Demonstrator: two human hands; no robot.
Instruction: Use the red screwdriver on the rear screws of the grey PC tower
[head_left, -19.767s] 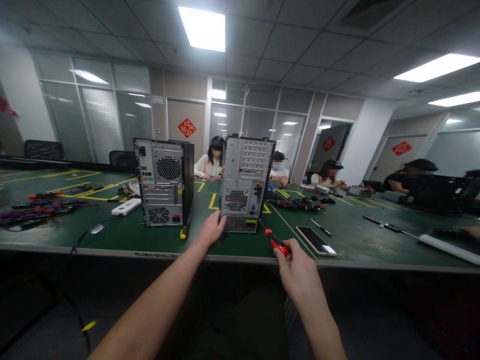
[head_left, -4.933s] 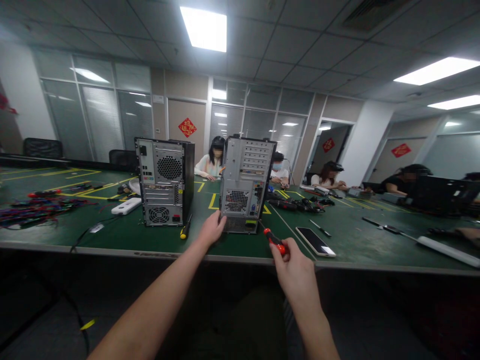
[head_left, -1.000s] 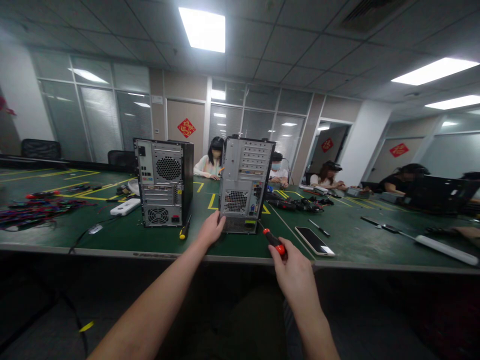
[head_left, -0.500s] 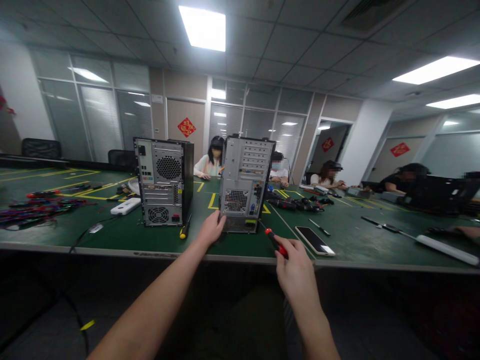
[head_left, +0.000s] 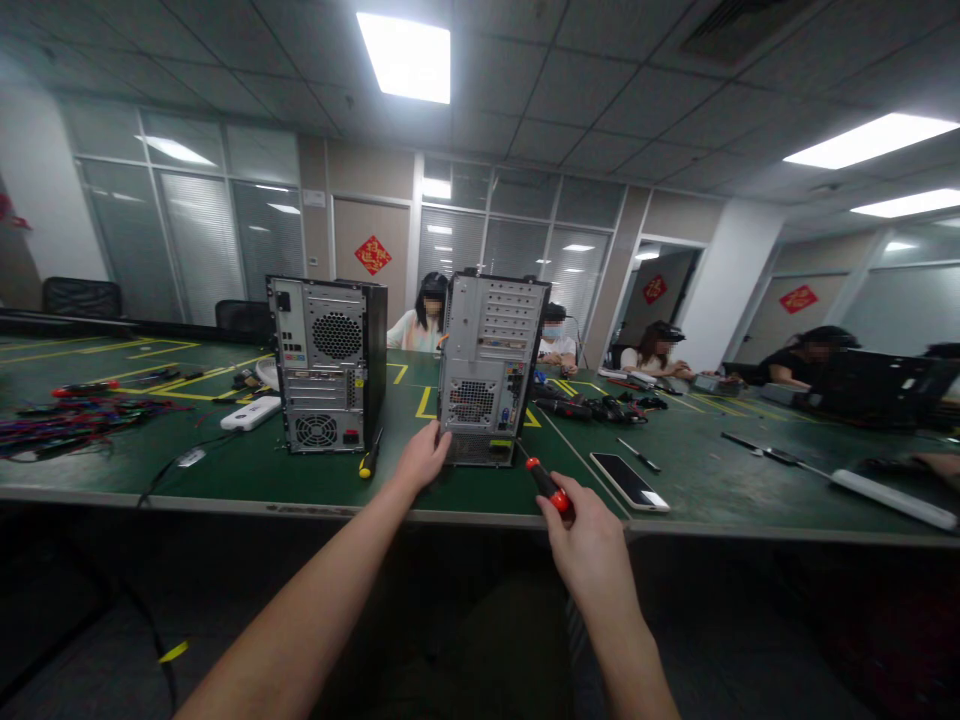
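An upright computer case stands on the green table with its metal back panel facing me. At the panel's lower left edge my left hand grips the case, its fingers partly hidden along the side. My right hand is closed around the end of a red and black screwdriver. The thin shaft points up and left at the case's lower right corner; I cannot tell whether the tip sits in a screw. A second computer case is to the left, and a yellow and black screwdriver leans by its base.
Right of my right hand lie a phone and a slim pen-like tool. Black cables are heaped behind them. On the left are a white power strip and bundled coloured wires. Several people sit across the table.
My right thumb and fingers have shifted on the screwdriver's handle, and the handle has moved slightly left. My left hand and both cases stay in place.
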